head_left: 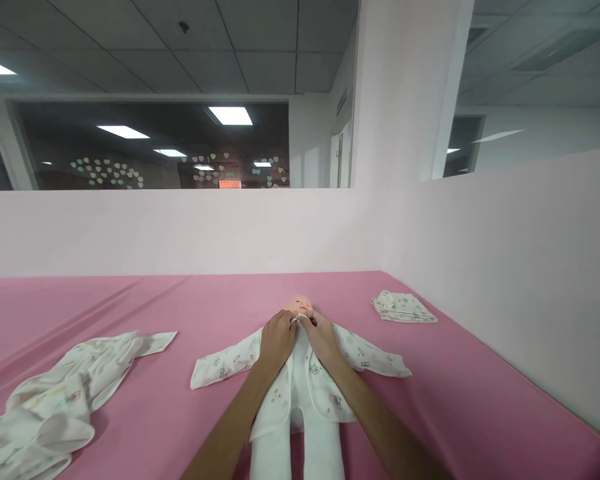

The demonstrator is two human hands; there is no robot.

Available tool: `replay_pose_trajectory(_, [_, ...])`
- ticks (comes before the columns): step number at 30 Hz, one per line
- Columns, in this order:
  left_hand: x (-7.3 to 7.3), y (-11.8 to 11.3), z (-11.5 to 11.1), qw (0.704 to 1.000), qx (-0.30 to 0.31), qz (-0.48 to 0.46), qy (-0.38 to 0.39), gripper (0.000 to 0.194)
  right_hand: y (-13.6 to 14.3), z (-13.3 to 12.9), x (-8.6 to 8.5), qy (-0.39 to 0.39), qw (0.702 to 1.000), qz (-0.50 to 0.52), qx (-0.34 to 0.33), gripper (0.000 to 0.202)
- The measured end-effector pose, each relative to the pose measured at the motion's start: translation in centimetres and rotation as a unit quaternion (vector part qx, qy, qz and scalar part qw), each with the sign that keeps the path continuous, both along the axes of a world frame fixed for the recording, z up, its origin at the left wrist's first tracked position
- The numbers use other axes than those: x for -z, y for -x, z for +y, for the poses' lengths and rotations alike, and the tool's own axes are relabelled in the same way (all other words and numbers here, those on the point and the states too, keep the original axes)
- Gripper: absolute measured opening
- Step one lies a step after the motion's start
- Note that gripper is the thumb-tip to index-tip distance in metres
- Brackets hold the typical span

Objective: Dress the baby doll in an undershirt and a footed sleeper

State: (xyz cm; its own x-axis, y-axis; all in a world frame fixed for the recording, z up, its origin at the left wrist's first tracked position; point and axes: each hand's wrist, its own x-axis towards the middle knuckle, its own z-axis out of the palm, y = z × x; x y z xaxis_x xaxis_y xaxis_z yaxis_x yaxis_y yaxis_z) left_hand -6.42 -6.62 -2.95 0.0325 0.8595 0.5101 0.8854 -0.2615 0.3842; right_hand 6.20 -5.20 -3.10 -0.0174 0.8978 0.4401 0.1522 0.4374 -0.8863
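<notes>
Patterned jacket (327,397) lies just below the doll's head (300,305), sleeves (227,360) spread crosswise and front (279,401) running lengthwise away from it, while left hand (279,339) and right hand (321,339), equally near, seemingly pinch the jacket's neckline (303,317).

Pink sheet (220,300), white wall (180,231), dark window (154,144)

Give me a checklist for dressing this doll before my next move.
1. Left hand and right hand together just below the doll's head: ok.
2. Sleeves spread out sideways: ok.
3. Printed jacket closed down the front: not ok, it lies open.
4. Printed jacket fastened at the top: cannot tell, hands cover it.
5. Folded printed cloth clear of the sleeves: ok.
6. Crumpled garment clear too: ok.
</notes>
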Motion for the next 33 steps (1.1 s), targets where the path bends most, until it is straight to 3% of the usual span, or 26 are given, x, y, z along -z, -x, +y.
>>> replay_pose_trajectory(19, [0.6, 0.6, 0.6, 0.988, 0.057, -0.144, 0.020, 0.011, -0.1, -1.0, 0.1, -0.033, 0.999, -0.031, -0.022, 0.022])
replay_pose_trajectory(23, [0.3, 0.6, 0.3, 0.986, 0.059, -0.152, 0.015, 0.022, 0.0, -1.4, -0.1, -0.040, 0.998, -0.045, -0.013, 0.020])
replay_pose_trajectory(27, [0.0, 0.5, 0.1, 0.988, 0.051, -0.146, 0.015, 0.015, 0.0, -1.8, -0.3, -0.036, 0.996, -0.074, 0.021, 0.018])
replay_pose_trajectory(33, [-0.3, 0.8, -1.3, 0.994, -0.012, -0.106, 0.018, 0.013, -1.4, -3.4, 0.1, -0.021, 0.983, -0.140, 0.118, 0.011])
